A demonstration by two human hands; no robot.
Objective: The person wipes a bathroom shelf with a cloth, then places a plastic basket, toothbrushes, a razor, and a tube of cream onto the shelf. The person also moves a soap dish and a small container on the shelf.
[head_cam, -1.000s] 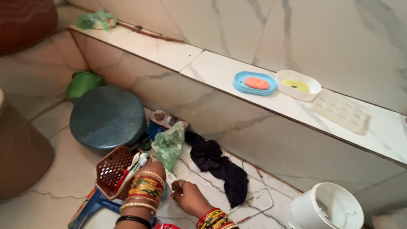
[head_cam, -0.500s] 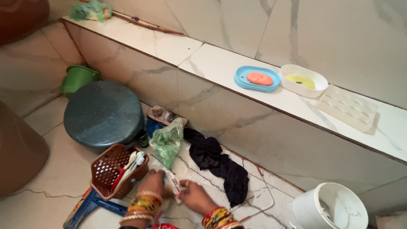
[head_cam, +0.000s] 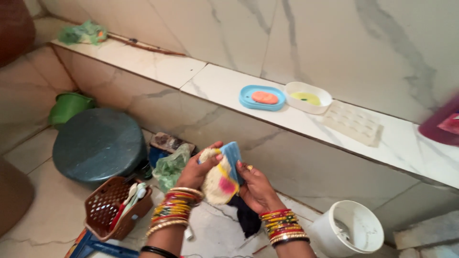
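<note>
Marble-patterned tile covered the wall, the ledge (head_cam: 306, 119) and the floor in the head view. Both hands were raised in front of the ledge's face, pinching one worn scrub pad (head_cam: 221, 176), cream with yellow, pink and blue patches: the left hand (head_cam: 195, 171) had thumb and fingers closed on its left edge, the right hand (head_cam: 256, 187) gripped its right side from below. Stacks of bright bangles sat on both wrists. On the ledge, above the pad, a blue soap dish (head_cam: 261, 98) with an orange bar touched a white dish (head_cam: 308, 97). Below the ledge to the left stood a dark round stool (head_cam: 98, 144), with a brown basket (head_cam: 111, 209) of toothbrushes near the left wrist. A white bucket (head_cam: 351, 234) stood under the ledge, right of the right hand
</note>
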